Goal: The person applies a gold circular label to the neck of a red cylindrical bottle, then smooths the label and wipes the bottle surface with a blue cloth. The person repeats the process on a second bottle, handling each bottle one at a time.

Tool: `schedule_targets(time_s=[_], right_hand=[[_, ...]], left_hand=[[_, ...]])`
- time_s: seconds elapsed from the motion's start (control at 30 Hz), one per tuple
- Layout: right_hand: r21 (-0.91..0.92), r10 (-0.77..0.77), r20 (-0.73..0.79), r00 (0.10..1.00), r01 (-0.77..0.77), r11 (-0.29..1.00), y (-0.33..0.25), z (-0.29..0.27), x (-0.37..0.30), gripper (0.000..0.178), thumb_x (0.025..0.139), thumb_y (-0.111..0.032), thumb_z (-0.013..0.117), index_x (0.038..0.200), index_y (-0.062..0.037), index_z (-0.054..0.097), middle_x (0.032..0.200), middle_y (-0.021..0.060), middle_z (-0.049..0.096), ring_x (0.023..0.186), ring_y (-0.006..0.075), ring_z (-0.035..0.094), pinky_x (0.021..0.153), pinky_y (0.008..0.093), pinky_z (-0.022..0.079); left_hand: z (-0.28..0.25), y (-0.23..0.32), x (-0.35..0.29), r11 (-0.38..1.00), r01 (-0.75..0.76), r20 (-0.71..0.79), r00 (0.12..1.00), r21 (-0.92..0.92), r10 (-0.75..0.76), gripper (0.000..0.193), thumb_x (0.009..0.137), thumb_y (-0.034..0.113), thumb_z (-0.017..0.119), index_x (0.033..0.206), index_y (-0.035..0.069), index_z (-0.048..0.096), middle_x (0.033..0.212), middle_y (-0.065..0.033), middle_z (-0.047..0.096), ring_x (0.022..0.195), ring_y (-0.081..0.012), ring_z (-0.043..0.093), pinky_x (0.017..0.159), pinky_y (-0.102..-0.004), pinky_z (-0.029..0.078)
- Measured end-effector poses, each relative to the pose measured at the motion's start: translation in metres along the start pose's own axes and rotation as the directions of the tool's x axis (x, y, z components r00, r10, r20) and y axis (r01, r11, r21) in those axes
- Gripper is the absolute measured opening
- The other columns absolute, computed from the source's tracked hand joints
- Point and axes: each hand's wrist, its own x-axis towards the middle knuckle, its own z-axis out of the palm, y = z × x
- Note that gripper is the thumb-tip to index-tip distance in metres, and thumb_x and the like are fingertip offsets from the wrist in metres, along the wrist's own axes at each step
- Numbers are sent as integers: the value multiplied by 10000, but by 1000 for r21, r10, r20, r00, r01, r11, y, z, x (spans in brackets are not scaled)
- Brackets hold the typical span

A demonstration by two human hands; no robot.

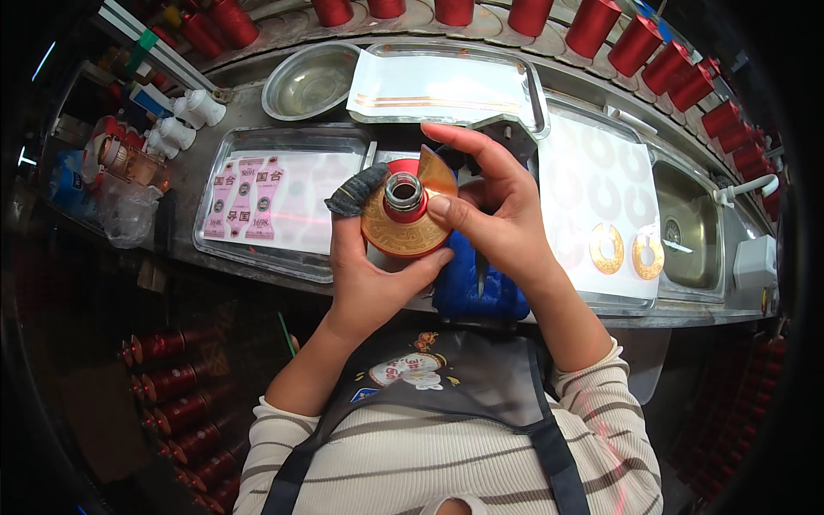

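Observation:
My left hand (pixel 371 279) grips a red bottle (pixel 415 213) whose open glass mouth points up toward me. Dark wrapping covers one fingertip of that hand. Around the bottle's shoulder curves a gold ring-shaped label (pixel 402 238) with an embossed pattern. One end of the label stands up from the bottle, between the thumb and fingers of my right hand (pixel 506 210). The right thumb presses on the label beside the neck. Below the hands a blue block-like thing (pixel 479 283) lies at the counter's near edge; the bottle's lower part is hidden.
A tray (pixel 283 261) with pink-and-white labels lies left. To the right, a white backing sheet (pixel 592 154) carries two gold ring labels (pixel 607 249). Behind are a metal bowl (pixel 276 101) and another tray (pixel 536 94). Red bottles (pixel 592 26) line the far conveyor; a sink (pixel 699 257) is right.

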Motion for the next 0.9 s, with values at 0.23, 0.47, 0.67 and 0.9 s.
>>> schedule_targets(time_s=[0.23,0.47,0.67,0.9], right_hand=[[108,16,-45,999,-11,994,-3,-5,2,592,879,-16,747,1427,6,525,1450,80,555,991,40,643,786,167,528],[61,56,-89,994,-51,997,-7,0,-2,607,855,17,745,1422,-3,532,1282,35,629,653,-36,507,574,134,403],[26,51,-214,976,-46,999,-5,-1,-1,575,857,14,709,1407,-11,543,911,-40,630,572,-34,452,507,149,329],[-47,116,-150,982,-124,991,-3,1,-13,472,885,-14,702,1342,-2,587,956,-18,648,619,-35,492,552,142,368]], left_hand=[[-40,4,57,880,303,511,856,-365,-82,1076,612,99,961,1512,37,374,1462,-117,501,1380,-230,481,1170,-379,366],[-31,4,32,989,-49,277,961,142,8,966,602,125,950,1452,48,498,1489,-91,488,1365,-222,496,1148,-363,384],[-43,7,50,893,221,417,908,-391,-42,892,675,198,915,1437,0,496,1483,-145,522,1355,-251,527,1130,-398,419],[-35,18,40,902,294,374,912,-317,-166,679,795,190,802,1395,0,547,1368,-136,600,1248,-215,591,1074,-373,464]])
